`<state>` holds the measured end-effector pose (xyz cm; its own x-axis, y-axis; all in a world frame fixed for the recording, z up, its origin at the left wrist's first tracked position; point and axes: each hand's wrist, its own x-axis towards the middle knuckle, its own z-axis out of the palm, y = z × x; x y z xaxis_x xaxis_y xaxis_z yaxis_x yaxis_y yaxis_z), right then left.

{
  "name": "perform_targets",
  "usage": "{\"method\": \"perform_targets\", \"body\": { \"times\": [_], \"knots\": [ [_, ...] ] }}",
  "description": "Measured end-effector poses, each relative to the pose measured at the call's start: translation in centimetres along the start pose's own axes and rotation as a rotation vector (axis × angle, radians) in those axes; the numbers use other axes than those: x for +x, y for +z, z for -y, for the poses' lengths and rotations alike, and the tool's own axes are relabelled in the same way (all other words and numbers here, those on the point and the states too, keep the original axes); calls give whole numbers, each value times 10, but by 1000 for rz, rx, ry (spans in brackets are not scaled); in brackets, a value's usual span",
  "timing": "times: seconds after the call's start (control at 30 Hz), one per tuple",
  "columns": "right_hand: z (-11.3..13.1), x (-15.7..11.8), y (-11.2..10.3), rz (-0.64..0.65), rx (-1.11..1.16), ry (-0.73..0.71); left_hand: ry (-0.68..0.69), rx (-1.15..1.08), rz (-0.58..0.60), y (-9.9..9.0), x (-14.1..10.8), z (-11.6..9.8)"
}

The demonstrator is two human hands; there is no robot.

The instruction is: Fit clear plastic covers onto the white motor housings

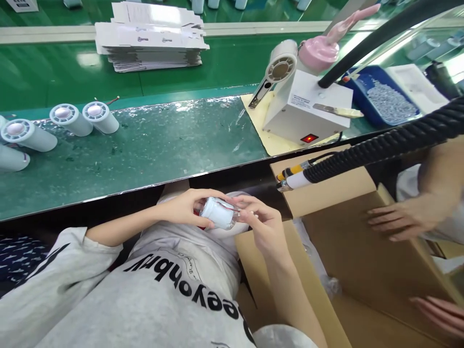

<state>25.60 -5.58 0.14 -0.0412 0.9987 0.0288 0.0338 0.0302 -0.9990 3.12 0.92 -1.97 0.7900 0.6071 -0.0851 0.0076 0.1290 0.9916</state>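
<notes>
Above my lap, a light-blue cylindrical part (218, 212) with thin wires along its side is held between both hands. My left hand (184, 208) is wrapped round its left end, thumb below and fingers above. At its right end, the closed fingers of my right hand (266, 220) pinch the wires; a small white tip shows between them. Several similar light-blue cylinders, one of them (100, 117) with a wire at its top, are at the left of the green bench (163, 140).
A white machine (304, 106) with a fan unit and pink bottle stands at the bench's right. Flat white cartons (152, 38) are stacked behind. A black hose (380, 140) crosses above an open cardboard box (348, 232). Another person's hands (409, 215) are at the box.
</notes>
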Motion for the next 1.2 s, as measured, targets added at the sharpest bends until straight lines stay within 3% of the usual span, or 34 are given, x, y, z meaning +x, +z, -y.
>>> {"method": "perform_targets", "body": {
  "times": [0.13,0.27,0.4,0.63,1.03,1.2],
  "knots": [
    [0,-7,-1,108,-292,-200,-82,-196,-82,5,-5,-3],
    [0,-14,-3,124,-416,-284,-88,-169,-18,3,-8,-6],
    [-2,-20,-6,103,-417,-213,18,-89,52,0,-10,-14],
    [3,-23,-5,84,-318,-74,145,41,75,-1,-14,-18],
    [9,-18,1,95,-47,130,218,162,67,-4,-16,-18],
    [6,-15,2,122,-1,206,182,203,48,-5,-17,-20]
  ]
}}
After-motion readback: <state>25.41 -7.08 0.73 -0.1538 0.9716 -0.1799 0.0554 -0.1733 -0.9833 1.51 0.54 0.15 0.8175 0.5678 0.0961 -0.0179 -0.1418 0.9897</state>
